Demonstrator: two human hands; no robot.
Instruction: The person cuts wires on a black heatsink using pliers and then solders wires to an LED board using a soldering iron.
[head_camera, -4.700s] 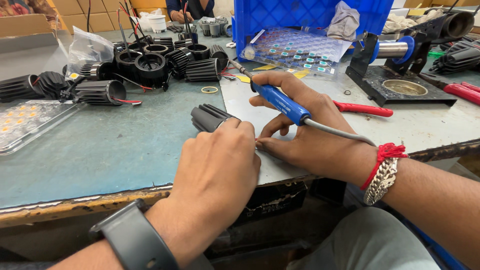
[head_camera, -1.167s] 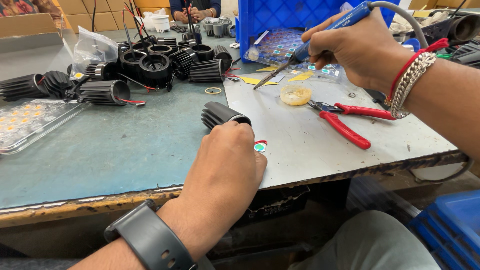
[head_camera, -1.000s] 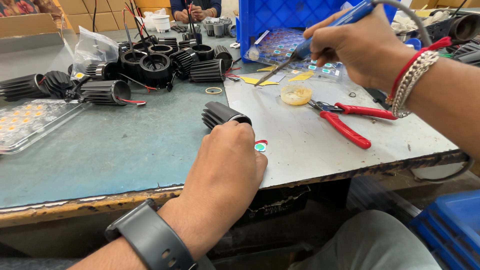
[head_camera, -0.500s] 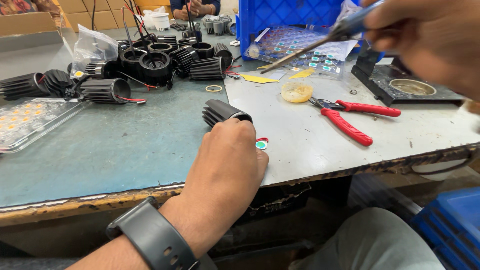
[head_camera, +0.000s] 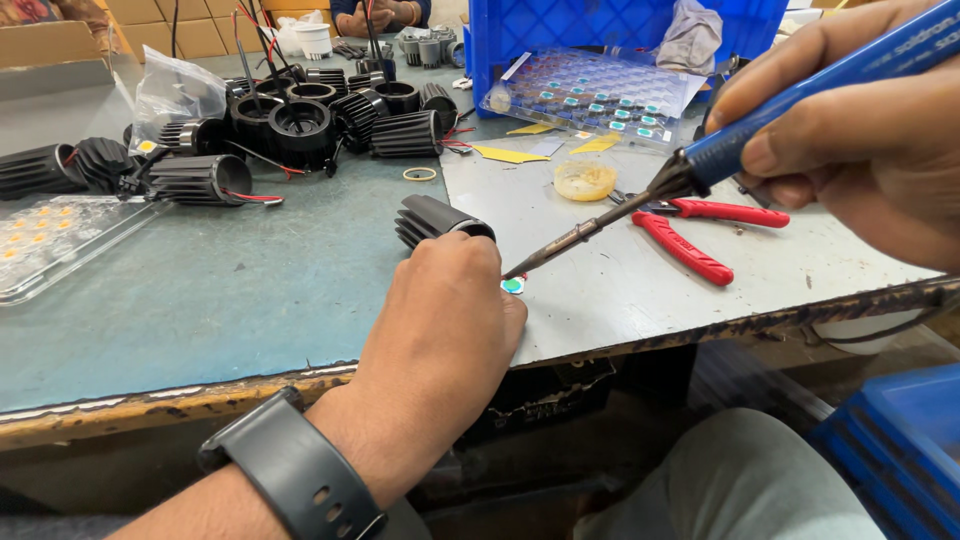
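Note:
My left hand rests on the grey metal sheet, fingers closed around a black finned housing and pinning a small round green-edged board beside it. A black watch sits on that wrist. My right hand, high at the right, grips a blue-handled soldering iron. Its dark tip slants down to the left and ends just above the small board, next to my left fingers.
Red-handled pliers and a small yellowish tin lie on the sheet. Behind are several black finned housings, a blue crate, a clear tray of small boards and a plastic tray at left. Another person's hands work far back.
My right hand has brought the soldering iron from near the blue crate down and toward me, so its tip now points at the small board. My left hand has stayed put.

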